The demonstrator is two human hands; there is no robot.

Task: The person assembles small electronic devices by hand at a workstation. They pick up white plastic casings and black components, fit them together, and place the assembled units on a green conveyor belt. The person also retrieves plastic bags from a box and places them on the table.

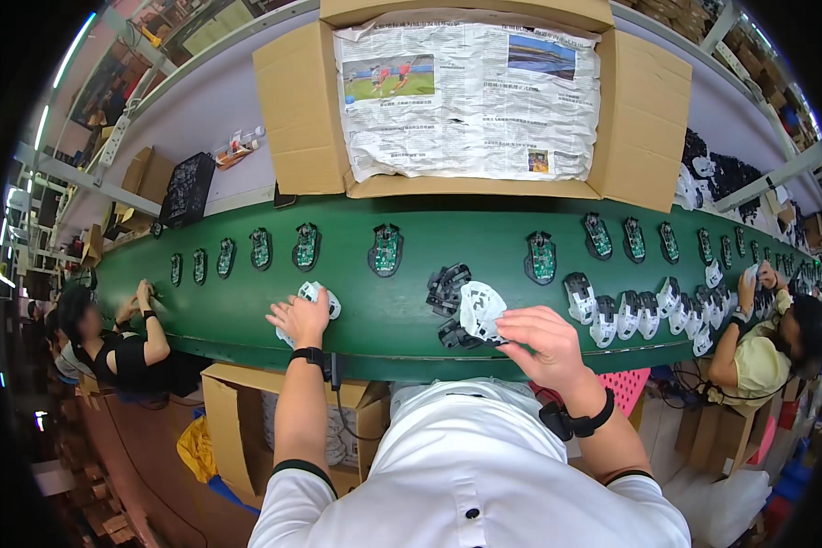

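Note:
My left hand [299, 318] rests on the green conveyor belt [384, 310], fingers closed over a white mouse shell [318, 294]. My right hand [543, 342] reaches into a small pile of parts and grips another white mouse shell [480, 309]. Black mouse shells [447, 285] lie stacked just left of that hand. A row of mouse bases with green circuit boards [385, 250] runs along the far side of the belt.
A big open cardboard box lined with newspaper [466, 100] stands behind the belt. More white and black shells [630, 310] lie to the right. A person sits at the left [123, 352], another at the right [772, 338]. Cardboard boxes [237, 429] stand under the belt.

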